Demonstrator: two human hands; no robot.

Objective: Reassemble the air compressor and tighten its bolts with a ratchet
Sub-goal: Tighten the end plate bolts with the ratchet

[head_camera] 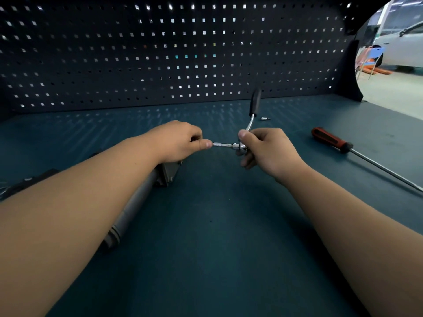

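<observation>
Teal benchtop (206, 248), dark pegboard (160, 53) dotted with square holes, red-and-black screwdriver (329, 139), chrome black-gripped ratchet (251, 120).

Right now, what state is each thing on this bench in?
Ratchet, gripped at its head by the right hand, handle raised.
Extension bar, on the ratchet head, pinched by the left hand.
Air compressor, lying on the bench under the left forearm.
Screwdriver, lying loose at right.
Small socket, lying loose.
</observation>
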